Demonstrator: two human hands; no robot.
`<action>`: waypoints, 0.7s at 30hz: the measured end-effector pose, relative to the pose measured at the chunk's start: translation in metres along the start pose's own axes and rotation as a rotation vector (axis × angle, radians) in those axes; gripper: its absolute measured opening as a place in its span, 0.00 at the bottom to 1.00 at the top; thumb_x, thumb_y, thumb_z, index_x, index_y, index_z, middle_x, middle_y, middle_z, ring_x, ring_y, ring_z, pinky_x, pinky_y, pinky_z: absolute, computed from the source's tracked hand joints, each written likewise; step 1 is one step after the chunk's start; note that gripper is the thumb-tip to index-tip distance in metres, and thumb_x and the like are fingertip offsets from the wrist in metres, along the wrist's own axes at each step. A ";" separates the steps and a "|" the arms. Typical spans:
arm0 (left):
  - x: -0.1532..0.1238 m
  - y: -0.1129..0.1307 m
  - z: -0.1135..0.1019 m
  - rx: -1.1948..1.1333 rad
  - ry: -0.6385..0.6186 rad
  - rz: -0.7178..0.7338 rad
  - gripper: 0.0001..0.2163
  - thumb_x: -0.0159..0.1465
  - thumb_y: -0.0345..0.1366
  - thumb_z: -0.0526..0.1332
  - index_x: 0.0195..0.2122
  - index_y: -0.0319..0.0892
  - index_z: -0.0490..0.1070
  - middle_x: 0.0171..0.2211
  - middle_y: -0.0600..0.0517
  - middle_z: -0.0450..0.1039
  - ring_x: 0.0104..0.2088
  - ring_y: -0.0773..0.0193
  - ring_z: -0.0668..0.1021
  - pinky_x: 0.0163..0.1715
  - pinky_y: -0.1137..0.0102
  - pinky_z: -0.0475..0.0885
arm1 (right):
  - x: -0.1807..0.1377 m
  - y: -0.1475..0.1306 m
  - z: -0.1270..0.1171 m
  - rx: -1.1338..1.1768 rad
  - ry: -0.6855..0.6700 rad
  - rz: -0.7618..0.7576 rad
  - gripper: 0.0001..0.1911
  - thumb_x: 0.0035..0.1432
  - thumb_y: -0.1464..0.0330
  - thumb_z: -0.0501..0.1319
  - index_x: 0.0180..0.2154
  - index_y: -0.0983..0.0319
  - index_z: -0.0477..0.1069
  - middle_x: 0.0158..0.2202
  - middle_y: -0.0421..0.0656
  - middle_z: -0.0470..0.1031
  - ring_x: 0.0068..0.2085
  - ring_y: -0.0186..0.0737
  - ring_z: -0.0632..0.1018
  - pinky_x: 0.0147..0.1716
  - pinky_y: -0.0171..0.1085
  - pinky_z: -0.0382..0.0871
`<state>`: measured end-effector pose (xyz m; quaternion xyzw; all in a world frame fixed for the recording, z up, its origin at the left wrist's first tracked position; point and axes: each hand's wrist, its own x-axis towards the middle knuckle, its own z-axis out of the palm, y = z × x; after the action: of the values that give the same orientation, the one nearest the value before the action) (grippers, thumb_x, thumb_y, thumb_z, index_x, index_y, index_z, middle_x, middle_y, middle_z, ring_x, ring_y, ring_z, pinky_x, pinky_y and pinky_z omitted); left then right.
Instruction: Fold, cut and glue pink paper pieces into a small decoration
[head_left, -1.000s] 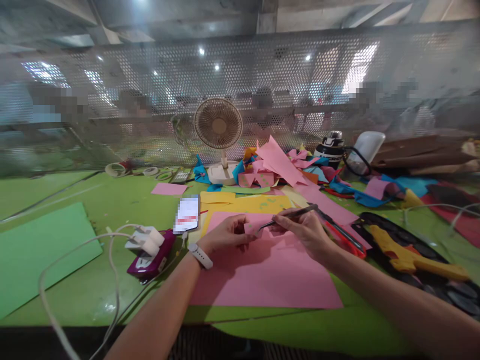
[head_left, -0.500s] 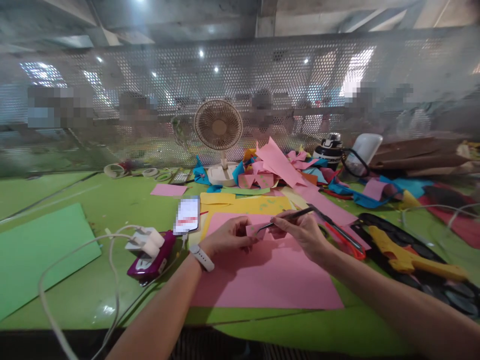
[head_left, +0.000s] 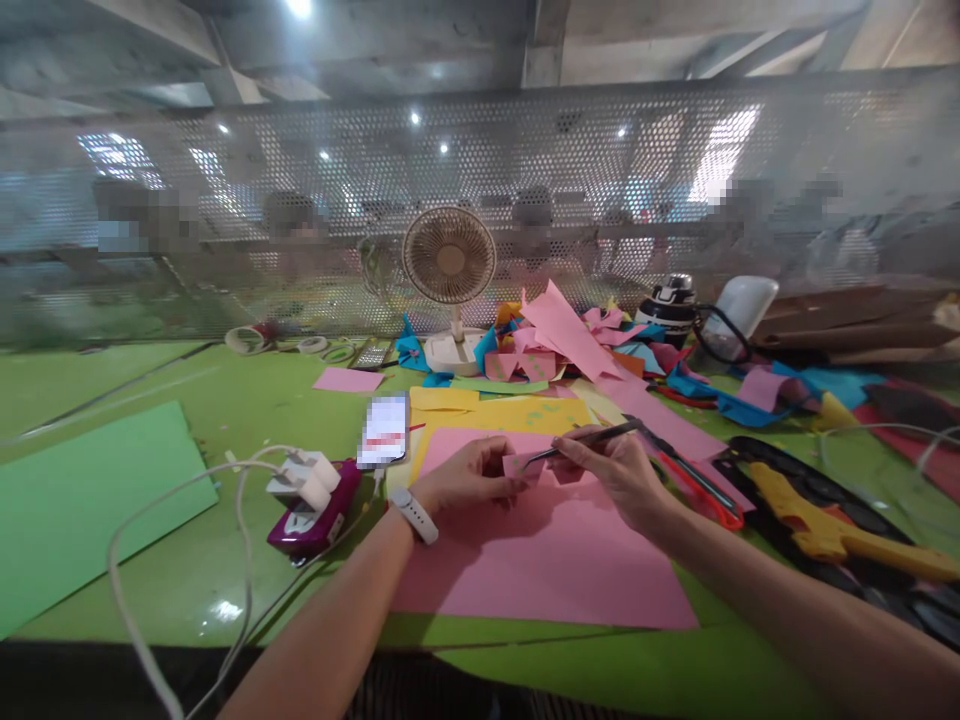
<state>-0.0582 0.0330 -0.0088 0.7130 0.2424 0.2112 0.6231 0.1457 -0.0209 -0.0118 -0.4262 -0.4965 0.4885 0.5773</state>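
Note:
My left hand (head_left: 474,478), with a white watch band at the wrist, pinches a small piece of pink paper (head_left: 517,465) carrying tiny green marks. In my right hand (head_left: 616,470) is a pair of dark tweezers (head_left: 598,436), whose bent tip meets or nearly meets the face of that piece. Both hands are over a large pink sheet (head_left: 540,570). Beneath its far edge lies yellow paper (head_left: 495,411) with small green pieces on it. A cutter with an orange-red handle (head_left: 709,492) rests just right of my right hand.
A phone (head_left: 383,432) and a purple power strip (head_left: 316,515) with white chargers and loose cables are on the left, near a green sheet (head_left: 97,510). A fan (head_left: 450,258) and paper scraps (head_left: 570,330) stand behind. At right, a yellow glue gun (head_left: 825,520) lies on a black tray.
The whole view has shifted slightly, so everything appears a little further right. Both hands keep their grip, with the tweezers' tip still at the small pink piece.

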 end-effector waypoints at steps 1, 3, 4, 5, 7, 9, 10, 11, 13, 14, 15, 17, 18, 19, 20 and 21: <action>0.000 0.000 0.000 -0.001 -0.004 -0.004 0.15 0.54 0.43 0.65 0.31 0.38 0.62 0.25 0.53 0.68 0.24 0.70 0.73 0.24 0.74 0.67 | 0.000 0.000 0.000 -0.003 0.004 -0.002 0.15 0.46 0.60 0.67 0.31 0.66 0.73 0.24 0.44 0.77 0.24 0.38 0.77 0.25 0.36 0.74; 0.000 -0.001 -0.001 -0.003 -0.006 -0.012 0.15 0.54 0.43 0.65 0.31 0.38 0.62 0.26 0.53 0.69 0.24 0.69 0.73 0.24 0.74 0.67 | 0.000 0.000 0.000 -0.011 0.008 -0.004 0.15 0.46 0.60 0.67 0.31 0.66 0.73 0.24 0.44 0.77 0.24 0.37 0.77 0.25 0.36 0.74; 0.000 -0.001 0.000 -0.003 -0.001 -0.016 0.15 0.54 0.43 0.65 0.31 0.38 0.62 0.26 0.53 0.69 0.24 0.69 0.73 0.24 0.73 0.68 | 0.000 0.000 0.000 -0.018 0.009 -0.005 0.15 0.46 0.60 0.67 0.31 0.66 0.73 0.24 0.44 0.77 0.24 0.37 0.77 0.24 0.36 0.73; 0.000 -0.001 0.000 -0.002 0.007 -0.020 0.15 0.54 0.43 0.66 0.31 0.38 0.62 0.26 0.53 0.69 0.24 0.69 0.73 0.24 0.73 0.68 | 0.000 0.000 0.000 -0.023 0.011 -0.007 0.16 0.46 0.60 0.67 0.31 0.66 0.73 0.24 0.45 0.77 0.23 0.37 0.77 0.24 0.36 0.73; 0.000 -0.001 0.000 0.000 0.012 -0.023 0.16 0.53 0.44 0.66 0.31 0.39 0.63 0.26 0.53 0.68 0.24 0.69 0.73 0.24 0.73 0.68 | 0.000 0.001 0.000 -0.029 0.014 -0.005 0.16 0.46 0.59 0.67 0.31 0.66 0.73 0.24 0.45 0.77 0.24 0.38 0.77 0.24 0.37 0.73; 0.000 0.000 0.001 0.009 0.016 -0.019 0.16 0.53 0.44 0.66 0.31 0.38 0.63 0.25 0.54 0.68 0.24 0.69 0.73 0.24 0.73 0.68 | 0.000 0.002 -0.001 -0.025 0.016 -0.001 0.16 0.46 0.59 0.67 0.31 0.67 0.73 0.24 0.45 0.77 0.24 0.38 0.77 0.24 0.37 0.73; 0.000 0.000 0.001 0.016 0.017 -0.016 0.16 0.53 0.44 0.66 0.31 0.38 0.63 0.25 0.54 0.68 0.24 0.69 0.73 0.24 0.73 0.67 | 0.000 0.002 -0.001 -0.021 0.016 0.001 0.16 0.46 0.60 0.67 0.31 0.67 0.73 0.24 0.45 0.77 0.24 0.39 0.77 0.25 0.37 0.74; 0.000 0.000 0.002 0.022 0.018 -0.014 0.16 0.53 0.44 0.65 0.31 0.38 0.63 0.25 0.54 0.68 0.24 0.69 0.73 0.25 0.73 0.67 | 0.000 0.003 -0.001 -0.017 0.015 0.001 0.16 0.46 0.60 0.67 0.31 0.67 0.73 0.25 0.45 0.77 0.25 0.38 0.77 0.25 0.37 0.73; 0.000 0.001 0.002 0.023 0.022 -0.014 0.16 0.53 0.44 0.65 0.31 0.38 0.63 0.25 0.53 0.68 0.24 0.69 0.73 0.25 0.73 0.67 | 0.000 0.003 -0.001 -0.007 0.009 -0.002 0.15 0.46 0.60 0.67 0.31 0.66 0.73 0.25 0.45 0.77 0.25 0.38 0.77 0.26 0.37 0.73; 0.000 0.001 0.002 0.017 0.021 -0.013 0.16 0.53 0.45 0.65 0.31 0.38 0.63 0.25 0.53 0.68 0.24 0.69 0.73 0.25 0.74 0.67 | 0.001 0.003 -0.001 -0.003 0.008 -0.004 0.15 0.46 0.60 0.67 0.31 0.66 0.73 0.25 0.45 0.77 0.25 0.38 0.77 0.26 0.37 0.73; 0.000 0.001 0.002 0.010 0.018 -0.010 0.16 0.54 0.44 0.65 0.31 0.38 0.63 0.25 0.53 0.68 0.24 0.69 0.73 0.25 0.74 0.67 | 0.001 0.003 -0.001 -0.001 0.009 -0.006 0.15 0.46 0.60 0.67 0.31 0.66 0.73 0.24 0.45 0.77 0.24 0.38 0.77 0.26 0.37 0.73; 0.000 0.000 0.001 0.001 0.015 -0.003 0.16 0.54 0.44 0.65 0.31 0.38 0.63 0.25 0.53 0.68 0.25 0.69 0.73 0.25 0.74 0.67 | 0.001 0.003 -0.001 -0.001 0.013 -0.007 0.16 0.46 0.60 0.67 0.30 0.66 0.73 0.24 0.44 0.77 0.24 0.38 0.77 0.25 0.37 0.73; 0.000 0.000 0.001 0.000 0.014 -0.002 0.15 0.54 0.43 0.65 0.31 0.38 0.62 0.25 0.53 0.68 0.25 0.69 0.73 0.25 0.73 0.68 | 0.001 0.003 -0.001 -0.001 0.016 -0.007 0.16 0.45 0.60 0.67 0.30 0.66 0.74 0.24 0.44 0.77 0.24 0.38 0.77 0.25 0.37 0.73; 0.000 0.000 0.001 0.000 0.016 -0.003 0.15 0.54 0.43 0.66 0.30 0.38 0.62 0.25 0.53 0.68 0.25 0.69 0.73 0.25 0.73 0.68 | 0.001 0.003 -0.001 0.001 0.018 -0.007 0.16 0.45 0.60 0.67 0.30 0.66 0.74 0.24 0.44 0.77 0.24 0.38 0.77 0.26 0.37 0.73; 0.000 -0.001 0.000 -0.001 0.018 -0.006 0.15 0.54 0.43 0.66 0.30 0.38 0.62 0.25 0.53 0.69 0.25 0.69 0.73 0.26 0.73 0.68 | 0.001 0.002 -0.001 0.005 0.017 -0.007 0.16 0.45 0.60 0.67 0.30 0.66 0.74 0.24 0.44 0.77 0.24 0.38 0.77 0.26 0.37 0.73; 0.001 -0.001 -0.001 -0.005 0.016 -0.010 0.16 0.54 0.44 0.65 0.30 0.38 0.62 0.25 0.53 0.69 0.25 0.68 0.73 0.26 0.73 0.68 | 0.001 0.002 -0.001 0.009 0.016 -0.007 0.16 0.45 0.60 0.67 0.31 0.66 0.74 0.24 0.44 0.77 0.24 0.38 0.77 0.26 0.37 0.74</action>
<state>-0.0583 0.0340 -0.0096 0.7084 0.2504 0.2143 0.6241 0.1461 -0.0198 -0.0142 -0.4257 -0.4911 0.4854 0.5848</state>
